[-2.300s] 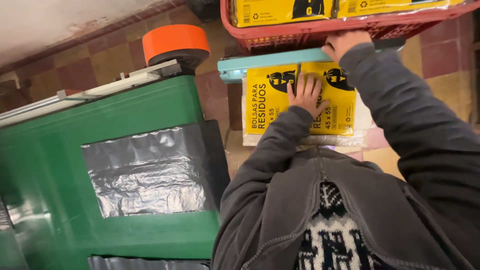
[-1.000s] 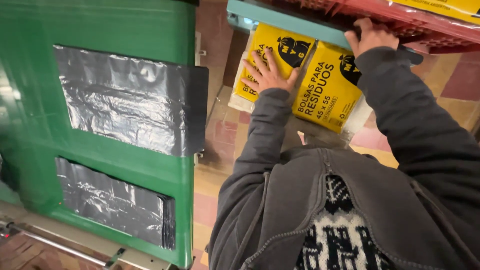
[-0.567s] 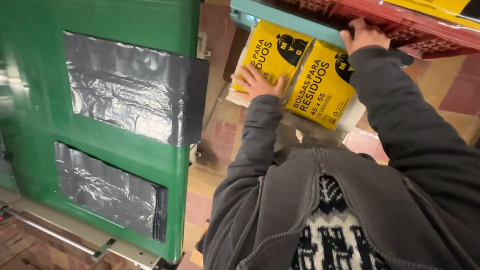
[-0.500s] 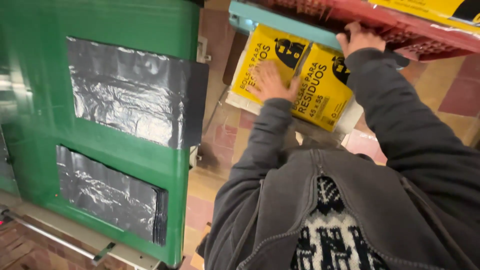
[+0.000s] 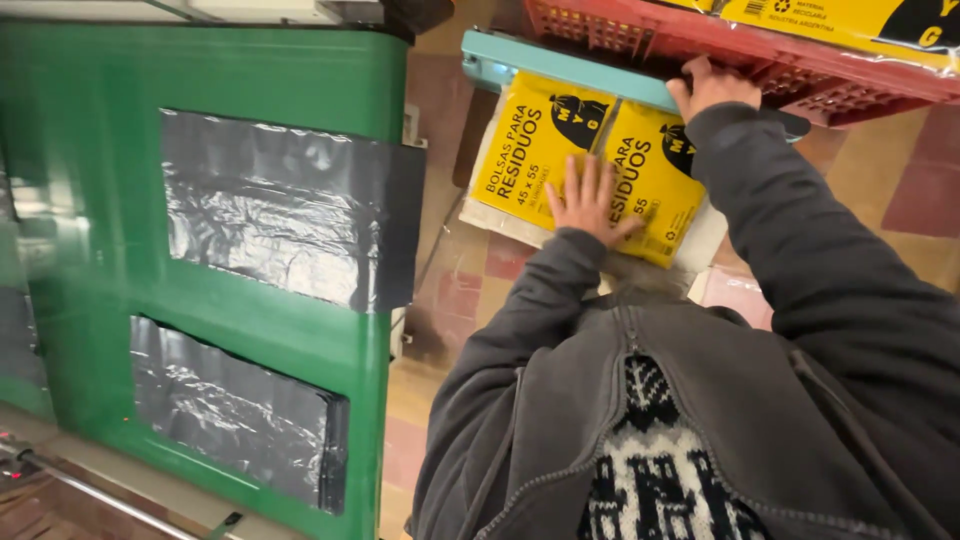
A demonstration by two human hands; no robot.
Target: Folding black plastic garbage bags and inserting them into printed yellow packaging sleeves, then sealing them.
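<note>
Two yellow printed bag packages (image 5: 540,150) lie side by side under a long teal bar (image 5: 560,70). My left hand (image 5: 588,198) rests flat with fingers spread across the seam between the two packages. My right hand (image 5: 712,88) is curled over the teal bar near its right end, pressing on it. Both arms wear dark grey sleeves.
A red plastic crate (image 5: 780,60) holding more yellow packages sits just beyond the bar. A big green machine (image 5: 120,250) with grey plastic film sheets (image 5: 290,220) on it fills the left. Red and tan floor tiles (image 5: 900,180) show at right.
The view has swung left, away from an orange roll. My left hand slid from the left package toward the seam between the two; my right hand stayed on the teal bar.
</note>
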